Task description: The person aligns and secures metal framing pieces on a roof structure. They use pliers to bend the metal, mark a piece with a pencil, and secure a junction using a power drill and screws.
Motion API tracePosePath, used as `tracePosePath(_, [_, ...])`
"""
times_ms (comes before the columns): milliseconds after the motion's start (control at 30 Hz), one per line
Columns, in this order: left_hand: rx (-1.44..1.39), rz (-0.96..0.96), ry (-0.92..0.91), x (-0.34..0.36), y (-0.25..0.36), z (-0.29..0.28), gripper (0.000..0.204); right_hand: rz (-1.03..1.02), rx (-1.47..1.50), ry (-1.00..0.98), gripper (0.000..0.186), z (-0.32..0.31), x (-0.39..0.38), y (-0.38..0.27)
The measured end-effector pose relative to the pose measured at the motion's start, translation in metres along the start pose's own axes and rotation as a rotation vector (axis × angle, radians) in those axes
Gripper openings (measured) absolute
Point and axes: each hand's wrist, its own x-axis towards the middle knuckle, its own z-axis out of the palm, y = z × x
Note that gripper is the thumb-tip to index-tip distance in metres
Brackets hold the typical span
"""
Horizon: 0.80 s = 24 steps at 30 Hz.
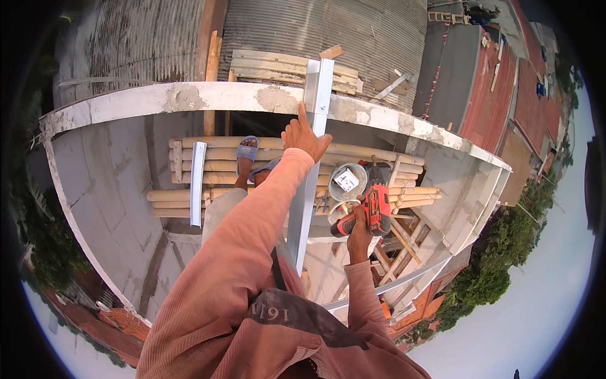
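A galvanized metal channel [320, 88] lies across a white plastered wall top [221, 95]. My left hand [304, 136] grips the channel just below that wall, index finger pointing along it, other fingers curled. My right hand [358, 234] holds a red and black cordless drill [378, 208], right of the channel. Beside the drill are a bucket [356, 174] with a small white box [346, 180] in it and some pliers [323, 203]. My feet, in blue sandals [247, 150], are on bamboo poles [208, 142]. A shorter metal strip [197, 180] lies across the poles at left.
The wall tops form a raised frame around the opening, with grey block walls [101, 183] inside and timber framing [404, 249] below right. Another metal length [413, 278] crosses at lower right. Corrugated roofs [322, 25], boards [265, 63] and trees [505, 259] lie outside the walls.
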Motion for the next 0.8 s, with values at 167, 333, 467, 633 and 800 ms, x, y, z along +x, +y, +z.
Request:
tracePosePath(167, [-0.005, 0.008, -0.003, 0.001, 0.002, 0.007, 0.117, 0.118, 0.086, 0.178, 0.024, 0.003, -0.063, 0.098])
tracePosePath(333, [0.012, 0.033, 0.061, 0.004, -0.005, 0.011, 0.117, 0.148, 0.045, 0.119, 0.022, 0.007, -0.098, 0.119])
tracePosePath(467, [0.011, 0.002, 0.043, -0.001, 0.002, 0.004, 0.115, 0.163, 0.067, 0.088, 0.024, 0.004, -0.096, 0.110])
tracePosePath(633, [0.030, -0.010, 0.024, -0.003, 0.004, 0.003, 0.113, 0.142, 0.184, -0.058, 0.025, 0.014, -0.055, 0.102])
tracePosePath(800, [0.105, -0.030, 0.090, 0.002, 0.005, -0.002, 0.113, 0.331, 0.381, -0.165, 0.035, 0.017, -0.027, 0.104])
